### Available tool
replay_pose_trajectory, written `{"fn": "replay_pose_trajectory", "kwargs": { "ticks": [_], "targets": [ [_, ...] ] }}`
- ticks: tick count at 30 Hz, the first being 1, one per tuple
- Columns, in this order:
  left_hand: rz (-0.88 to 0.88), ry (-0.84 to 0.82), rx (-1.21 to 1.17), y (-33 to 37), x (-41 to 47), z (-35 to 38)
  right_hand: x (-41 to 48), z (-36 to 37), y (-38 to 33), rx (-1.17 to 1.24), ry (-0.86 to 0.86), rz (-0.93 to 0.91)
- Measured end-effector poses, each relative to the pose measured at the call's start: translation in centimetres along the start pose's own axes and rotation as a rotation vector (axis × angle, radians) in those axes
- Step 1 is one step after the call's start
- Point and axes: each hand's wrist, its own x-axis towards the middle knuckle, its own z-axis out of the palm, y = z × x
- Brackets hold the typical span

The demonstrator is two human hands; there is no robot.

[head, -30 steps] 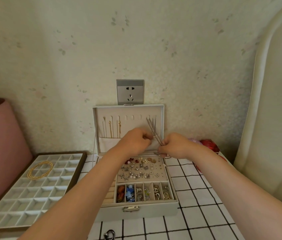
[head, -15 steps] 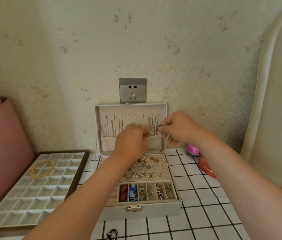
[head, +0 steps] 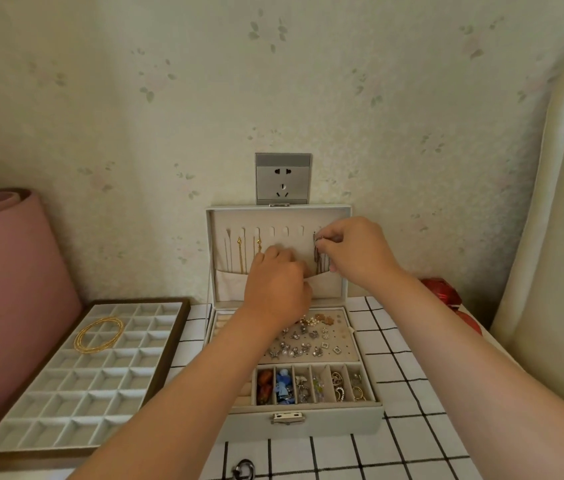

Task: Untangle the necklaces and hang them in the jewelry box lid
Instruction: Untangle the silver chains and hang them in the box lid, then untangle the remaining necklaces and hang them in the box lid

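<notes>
As two necklaces (head: 240,254) hang, right hand (head: 358,252) pinches chain (head: 316,254)

soft even daylight | faint shadows | wide-angle edge bending | mildly soft

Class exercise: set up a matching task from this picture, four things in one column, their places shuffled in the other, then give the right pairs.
Things:
1. silver necklace
2. gold chains
3. gold coil
4. wall socket

Places:
A. on the wall above the open lid
B. hanging from hooks at the lid's left
C. lying in the divided tray
D. pinched by the right hand at the lid's right end

Pairs: 1-D, 2-B, 3-C, 4-A
</notes>
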Motion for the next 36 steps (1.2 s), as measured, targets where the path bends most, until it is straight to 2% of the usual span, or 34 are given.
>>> {"fn": "replay_pose_trajectory", "kwargs": {
  "ticks": [6, 10, 15, 19, 23, 31, 36],
  "targets": [
    [0.011, -0.029, -0.057, -0.4, -0.2, -0.1, -1.0, 1.4, 1.7, -0.279, -0.125, -0.091],
    [0.009, -0.052, -0.069, -0.6, 0.0, -0.3, -1.3, 1.1, 1.4, -0.363, -0.121, -0.132],
    [0.025, -0.098, -0.072, -0.7, -0.1, -0.7, -2.1, 1.0, 1.3, -0.488, -0.316, -0.154],
    [0.046, -0.181, -0.037, -0.7, -0.5, -1.8, -2.4, 0.1, 0.1, -0.480, -0.285, -0.161],
    [0.015, -0.172, -0.052, -1.4, -1.9, -3.6, -3.6, -0.9, -1.6, -0.366, -0.289, -0.106],
    [-0.031, -0.107, -0.147, -1.8, -9.1, -7.7, -8.7, -0.7, -6.1, -0.115, -0.480, 0.000],
    [-0.103, -0.118, -0.212, -3.0, -16.9, -8.7, -14.0, 1.3, -9.0, -0.177, -0.626, -0.022]
  ]
}}
